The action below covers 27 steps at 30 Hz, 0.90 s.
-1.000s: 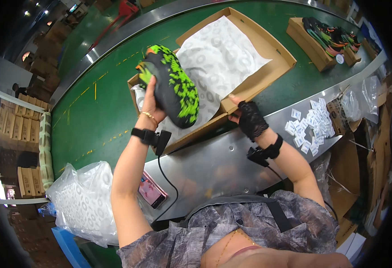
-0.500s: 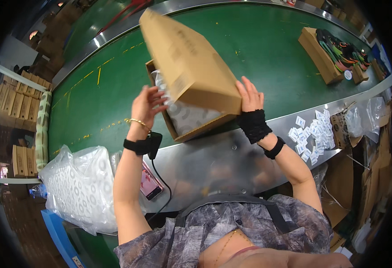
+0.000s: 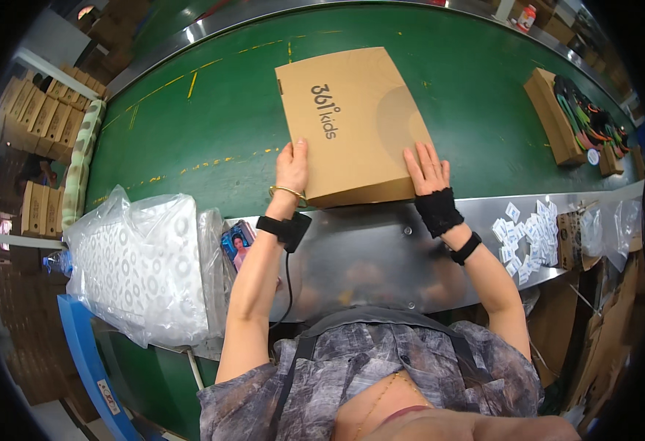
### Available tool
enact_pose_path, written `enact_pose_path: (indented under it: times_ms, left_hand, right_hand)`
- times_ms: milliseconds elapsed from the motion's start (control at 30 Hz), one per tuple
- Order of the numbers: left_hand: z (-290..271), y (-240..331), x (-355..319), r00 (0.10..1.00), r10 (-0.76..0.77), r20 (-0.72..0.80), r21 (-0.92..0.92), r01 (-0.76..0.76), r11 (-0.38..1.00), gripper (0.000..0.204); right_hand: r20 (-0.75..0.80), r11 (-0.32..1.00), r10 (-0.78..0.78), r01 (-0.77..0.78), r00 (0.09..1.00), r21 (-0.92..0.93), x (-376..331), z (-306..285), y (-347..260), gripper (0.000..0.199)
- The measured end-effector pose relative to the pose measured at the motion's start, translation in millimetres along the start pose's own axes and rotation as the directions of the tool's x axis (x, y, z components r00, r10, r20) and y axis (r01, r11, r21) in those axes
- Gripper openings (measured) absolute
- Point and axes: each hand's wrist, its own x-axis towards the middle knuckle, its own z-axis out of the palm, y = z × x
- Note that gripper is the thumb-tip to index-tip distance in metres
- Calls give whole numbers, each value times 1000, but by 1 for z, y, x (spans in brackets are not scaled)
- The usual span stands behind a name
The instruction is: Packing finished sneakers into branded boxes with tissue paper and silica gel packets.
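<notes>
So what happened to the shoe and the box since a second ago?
The green-and-black shoe went inside. The lid swung down, and the cardboard box now lies shut on the green belt. Left hand and right hand press flat on it. The open box of shoes farther right stayed put.

— What's around me on the line?

— To my left, a clear plastic bag of patterned white paper (image 3: 135, 264), with a phone (image 3: 237, 245) just beside it on the steel tabletop (image 3: 381, 253).

— And on my right?

— Small white tags (image 3: 525, 235) scattered on the steel. Further out on the green belt (image 3: 212, 125), an open cardboard box (image 3: 550, 117) holding dark, colourful shoes (image 3: 591, 121). Stacked cartons (image 3: 39, 121) stand far left.
</notes>
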Motion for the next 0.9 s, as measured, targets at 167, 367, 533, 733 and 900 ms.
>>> enact_pose_path:
  times_ms: [167,367,533,733,900]
  left_hand:
    - [2,18,27,992,-113,59,-29,115,993,48]
    - [20,27,19,970,-219,110,-173,235,956,43]
    - [23,97,-20,921,-117,373,-183,196,963,43]
    - [33,144,-63,778,99,620,-324,140,936,48]
    - [15,112,-55,732,-34,681,-1,48,999,42]
  right_hand:
    - [143,1000,14,-13,990,-9,22,5,22,52]
    - [173,959,-79,27,982,283,34,-68,36,62]
    - [213,933,84,-152,973,325,4,-123,19,59]
    - [250,636,552,-595,796,491,-84,-173,65,38]
    - [409,109,844,-858,347,502,-104,-182,86,35]
